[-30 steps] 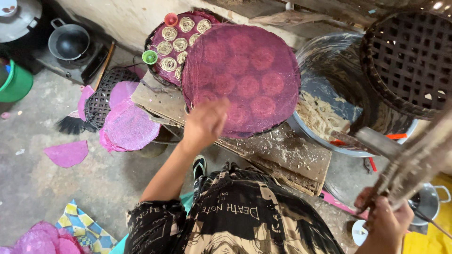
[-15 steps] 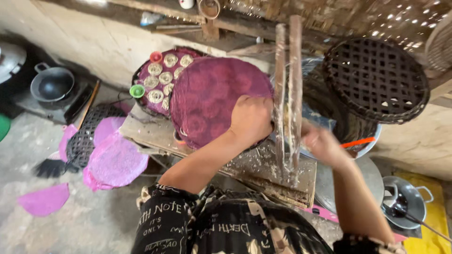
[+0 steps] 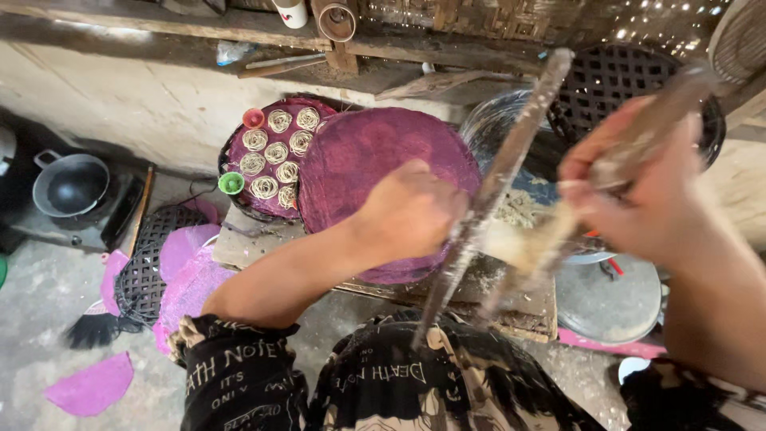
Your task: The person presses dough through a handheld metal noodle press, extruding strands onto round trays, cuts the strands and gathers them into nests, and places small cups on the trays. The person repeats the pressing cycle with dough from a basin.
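My left hand (image 3: 411,214) rests with curled fingers on a round purple cloth-covered tray (image 3: 375,172) that lies on a wooden board (image 3: 247,239). My right hand (image 3: 638,179) grips a long wooden press tool (image 3: 503,172) with two arms, held up over the tray's right edge. A lump of pale dough (image 3: 519,243) hangs from the tool near its lower part. Behind the purple tray sits a second round tray (image 3: 275,156) with several small coils of noodles.
A dark woven basket (image 3: 614,80) and a metal bowl (image 3: 495,128) stand at the back right. A round metal lid (image 3: 610,299) lies at right. A black pan (image 3: 70,183) sits at left, with a woven mat (image 3: 148,255) and purple cloths (image 3: 92,387) on the floor.
The view has tilted and moved closer. My right hand has raised the wooden press tool higher and to the right. My left hand stays on the purple tray.
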